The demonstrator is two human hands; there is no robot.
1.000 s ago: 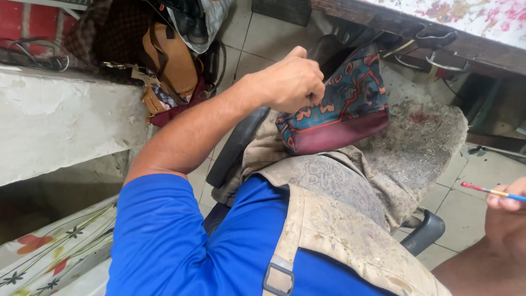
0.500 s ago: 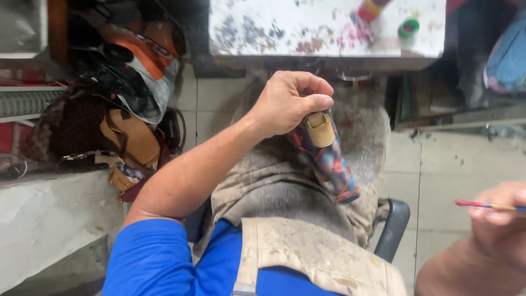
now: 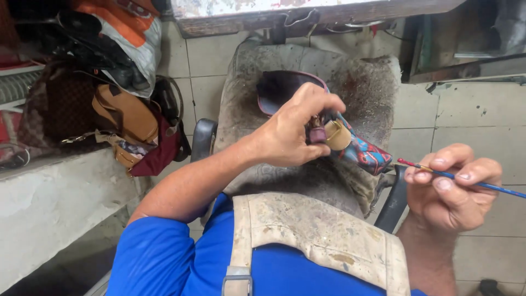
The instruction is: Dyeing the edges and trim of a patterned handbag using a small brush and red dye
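Tan leather, a small rounded tab (image 3: pixel 337 135), sits pinched between the thumb and fingers of the left hand (image 3: pixel 293 129), together with a dark maroon piece just beside it. Both belong to a patterned shoe (image 3: pixel 359 148) in blue, red and maroon, which the left hand grips closed at mid-body. The shoe rests on a worn, grey padded work surface (image 3: pixel 372 82). Its long axis runs diagonally: the dark opening lies up and to the left of the grip, the patterned end points down and to the right.

That lower end points toward the right hand (image 3: pixel 452 186), which is closed on a thin paintbrush (image 3: pixel 466 178) in a pencil hold. The brush has a blue handle and a red tip; the tip aims left at the shoe and stands near it but apart, with open air between. The right hand is the nearer one to the shoe's free end.

Below the grip lie a stained canvas apron (image 3: pixel 312 235) and blue sleeves. A black chair arm (image 3: pixel 392 200) sits under the brush. Well to the left of the grip, a heap of bags (image 3: pixel 123 118) in brown and maroon lies on a pale ledge (image 3: pixel 55 203). Above the grip runs a paint-spattered wooden bench edge (image 3: pixel 307 11).
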